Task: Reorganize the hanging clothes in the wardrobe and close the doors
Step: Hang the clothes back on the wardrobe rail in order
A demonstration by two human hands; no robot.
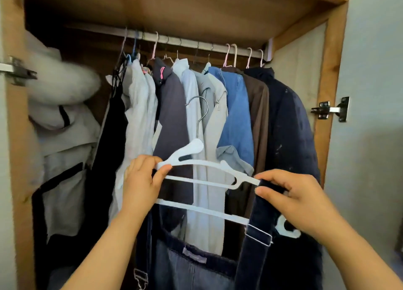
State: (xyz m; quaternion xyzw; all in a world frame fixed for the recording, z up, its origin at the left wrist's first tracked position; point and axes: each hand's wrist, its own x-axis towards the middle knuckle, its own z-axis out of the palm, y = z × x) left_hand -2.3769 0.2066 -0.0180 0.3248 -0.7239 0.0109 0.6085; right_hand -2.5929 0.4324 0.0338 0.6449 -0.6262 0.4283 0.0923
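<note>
Hanger [196, 169], white with a steel hook, sits off the rail [196, 43] before the hanging clothes [231, 106]. Left hand [141, 180] pinches its left end; right hand [298, 195] pinches the dark dungaree strap [257, 235] at its right end. Next, I judge: seat both straps, then hook it onto the rail.

left hand [139, 178]: raised, fingers pinching | right hand [298, 197]: raised, pinching
</note>
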